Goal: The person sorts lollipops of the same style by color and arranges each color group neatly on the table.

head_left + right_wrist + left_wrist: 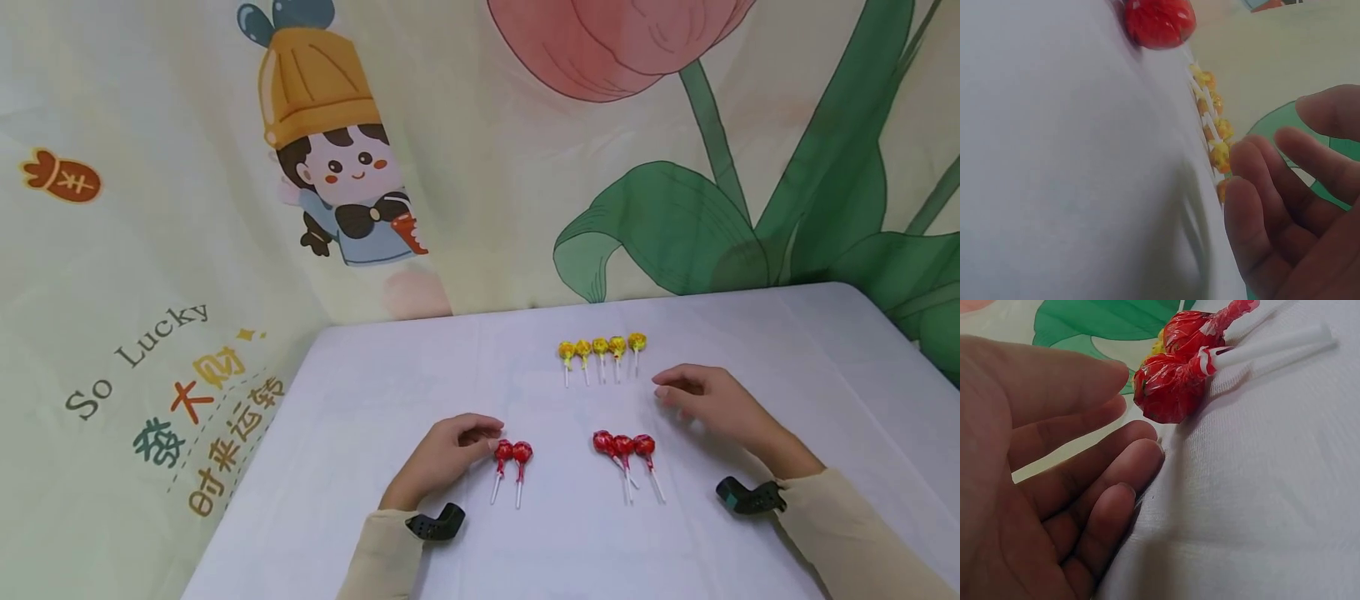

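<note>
My left hand is beside a pair of red-wrapped lollipops, its fingers loosely bent and nothing between them. In the left wrist view, the thumb tip comes close to the nearer red lollipop, whose white stick points away from the hand. My right hand hovers over the table's right side, fingers relaxed and holding nothing. To its lower left lie three red lollipops, two with crossing sticks. Several yellow lollipops form a row farther back, left of the right fingertips.
A white cloth covers the table, its far edge against a printed curtain with a tulip and a cartoon child. Black bands are on both wrists, next to beige sleeves.
</note>
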A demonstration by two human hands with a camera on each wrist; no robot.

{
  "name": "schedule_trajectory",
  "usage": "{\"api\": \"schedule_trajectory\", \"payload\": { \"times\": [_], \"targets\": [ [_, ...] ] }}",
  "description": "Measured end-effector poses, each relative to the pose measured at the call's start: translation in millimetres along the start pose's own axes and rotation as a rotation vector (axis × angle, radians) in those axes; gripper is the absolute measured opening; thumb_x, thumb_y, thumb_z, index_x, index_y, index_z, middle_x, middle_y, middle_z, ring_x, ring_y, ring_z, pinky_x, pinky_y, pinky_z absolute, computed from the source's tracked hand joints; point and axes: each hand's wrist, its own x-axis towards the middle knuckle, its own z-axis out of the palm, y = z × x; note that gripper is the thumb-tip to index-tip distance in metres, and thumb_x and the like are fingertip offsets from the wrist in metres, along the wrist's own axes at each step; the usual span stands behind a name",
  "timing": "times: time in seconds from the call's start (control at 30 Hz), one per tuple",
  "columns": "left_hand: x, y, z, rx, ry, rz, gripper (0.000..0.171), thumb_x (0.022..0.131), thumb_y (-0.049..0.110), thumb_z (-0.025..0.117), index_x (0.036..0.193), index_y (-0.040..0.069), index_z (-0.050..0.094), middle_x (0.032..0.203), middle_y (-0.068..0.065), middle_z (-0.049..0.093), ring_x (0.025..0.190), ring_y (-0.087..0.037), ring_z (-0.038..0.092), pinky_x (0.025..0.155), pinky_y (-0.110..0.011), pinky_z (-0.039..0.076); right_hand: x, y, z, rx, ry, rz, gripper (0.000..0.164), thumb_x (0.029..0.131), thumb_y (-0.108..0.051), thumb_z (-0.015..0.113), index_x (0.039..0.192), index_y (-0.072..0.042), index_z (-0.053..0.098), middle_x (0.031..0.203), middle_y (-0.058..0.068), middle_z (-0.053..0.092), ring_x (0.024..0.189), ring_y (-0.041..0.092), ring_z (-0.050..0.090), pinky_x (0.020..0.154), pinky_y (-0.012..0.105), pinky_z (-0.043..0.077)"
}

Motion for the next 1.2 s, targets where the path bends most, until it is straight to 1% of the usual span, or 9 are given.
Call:
{"api": "schedule_trajectory", "payload": {
  "times": [0.2,0.33,0.47,0.6,0.8,0.9,1.1,1.2],
  "targets": [
    [-0.9,-1.5,0.9,-0.007,-0.009,0.016,0.026,0.094,0.027,0.071,0.12,0.023,0.072,0.109,0.01,0.068,0.094,-0.015,0.06,0.085,-0.033,0.05,-10,-3,4,-0.009,-0.02,-0.007,0.036,0.098,-0.028,0.066,0.125,-0.003,0.066,0.112,0.01,0.066,0.082,0.024,0.059,0.067,0.034,0.054],
    [0.1,-2.4,1.1,-0.024,-0.016,0.029,0.027,0.093,0.027,0.073,0.119,0.021,0.072,0.105,0.008,0.068,0.092,-0.015,0.06,0.084,-0.031,0.05,-15,-1,7,-0.029,-0.024,-0.005,0.035,0.097,-0.028,0.068,0.123,-0.004,0.067,0.113,0.01,0.065,0.085,0.024,0.058,0.067,0.032,0.055],
    [1.1,-2.3,1.4,-0.04,-0.022,0.046,0.027,0.092,0.025,0.075,0.118,0.02,0.073,0.104,0.007,0.068,0.091,-0.016,0.061,0.082,-0.029,0.05,-18,1,10,-0.046,-0.038,0.007,0.034,0.096,-0.029,0.068,0.122,-0.006,0.068,0.112,0.008,0.065,0.089,0.024,0.057,0.068,0.031,0.056],
    [1.7,-1.8,1.8,-0.041,-0.022,0.047,0.027,0.091,0.024,0.075,0.118,0.021,0.073,0.105,0.007,0.068,0.091,-0.016,0.061,0.081,-0.028,0.05,-20,2,13,-0.046,-0.046,0.015,0.033,0.096,-0.029,0.068,0.121,-0.008,0.069,0.11,0.006,0.066,0.091,0.024,0.056,0.069,0.031,0.056],
    [1.1,-2.7,3.2,-0.027,-0.017,0.047,0.028,0.091,0.024,0.076,0.119,0.021,0.073,0.105,0.008,0.068,0.09,-0.016,0.06,0.08,-0.028,0.05,-27,5,17,-0.076,-0.052,-0.021,0.027,0.095,-0.025,0.07,0.118,-0.011,0.07,0.114,0.004,0.067,0.1,0.023,0.057,0.081,0.03,0.054],
    [-0.2,-2.7,3.4,-0.022,-0.012,0.048,0.028,0.091,0.024,0.075,0.119,0.021,0.073,0.105,0.009,0.068,0.09,-0.016,0.06,0.08,-0.028,0.05,-28,6,18,-0.074,-0.059,-0.036,0.027,0.095,-0.025,0.07,0.118,-0.011,0.07,0.111,0.002,0.067,0.098,0.022,0.058,0.081,0.028,0.053],
    [-1.6,-4.2,2.0,-0.01,-0.02,0.041,0.028,0.091,0.024,0.075,0.119,0.024,0.073,0.104,0.011,0.068,0.091,-0.015,0.062,0.081,-0.028,0.051,-29,6,22,-0.075,-0.089,-0.033,0.028,0.094,-0.026,0.072,0.118,-0.012,0.071,0.107,-0.001,0.067,0.094,0.02,0.058,0.079,0.026,0.053],
    [-1.4,-3.5,0.9,-0.013,-0.024,0.054,0.027,0.091,0.024,0.075,0.119,0.023,0.073,0.104,0.011,0.068,0.092,-0.014,0.062,0.082,-0.028,0.051,-28,6,23,-0.074,-0.099,-0.034,0.029,0.093,-0.028,0.073,0.117,-0.013,0.071,0.106,-0.002,0.067,0.094,0.02,0.058,0.078,0.025,0.053]
  ]
}}
